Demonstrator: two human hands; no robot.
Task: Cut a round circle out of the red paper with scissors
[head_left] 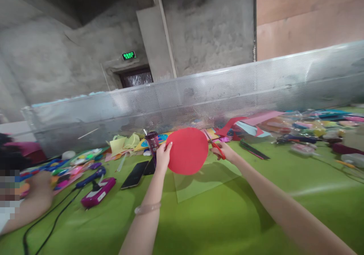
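A round sheet of red paper (188,151) is held up above the green tabletop, its left edge pinched in my left hand (163,157), thumb on the front face. Red-handled scissors (218,150) are gripped in my right hand (226,152), just beyond the circle's right edge. Their blades point up and to the left and look apart from the paper. Under the circle, a pale green sheet (184,190) lies flat on the table, partly in shadow.
A dark cup with a straw (152,140) and a black phone (135,174) stand near my left hand. Further left are a purple power strip (98,193), a blue glue gun (90,177) and another person's arm (36,198). Paper scraps (125,145) line the perforated metal panel (199,90).
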